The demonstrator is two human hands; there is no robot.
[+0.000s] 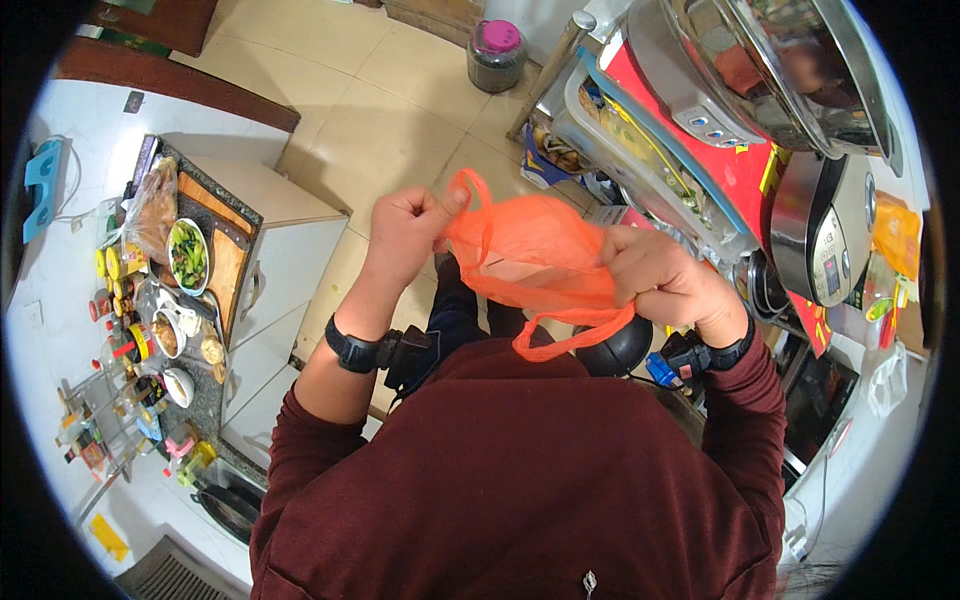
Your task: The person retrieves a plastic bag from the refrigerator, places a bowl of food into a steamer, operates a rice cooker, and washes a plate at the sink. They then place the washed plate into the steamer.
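An orange-red plastic carrier bag (pixel 536 244) is stretched out between my two hands, in front of my chest. My left hand (pixel 412 225) grips its rim beside one looped handle. At the opposite side my right hand (pixel 654 271) pinches the bag's edge near the other handle, which hangs down towards me. The bag's mouth is partly spread, and its thin film lets the floor show faintly through. Whether anything lies inside I cannot tell. Both wrists wear black straps with small devices.
At left, a counter holds a bowl of green vegetables (pixel 187 256), a cutting board (pixel 234 281), bottles and jars. A rack at right carries a rice cooker (pixel 825 232), a steel steamer (pixel 697 82) and a plastic bin (pixel 637 150). A pink-lidded jar (pixel 496 60) stands on the floor.
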